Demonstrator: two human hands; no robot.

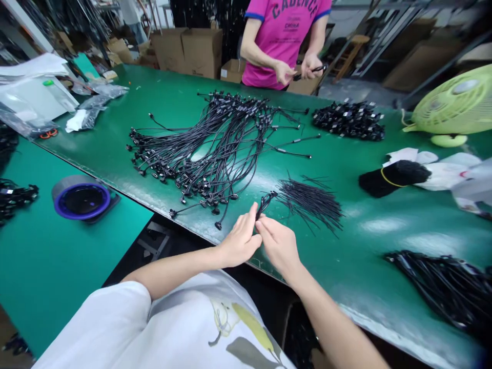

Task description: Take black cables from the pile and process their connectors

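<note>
My left hand [240,241] and my right hand [279,246] meet over the near edge of the green workbench [357,215]. Their fingertips pinch a short black cable [265,202], which rises from between them. To the left lies a large spread of black cables with small connectors [215,154]. Just right of my hands is a loose fan of thin black wires [311,205], not touching them. A black bundle tied with a yellow band [394,177] lies farther right.
A co-worker in a pink shirt [282,41] holds a black cable across the bench. There are black cable heaps [349,120] [446,289], a green fan [457,100], a blue-rimmed tape roll [82,200] on a lower green table [57,266], plastic bags [38,97] and cardboard boxes [184,51].
</note>
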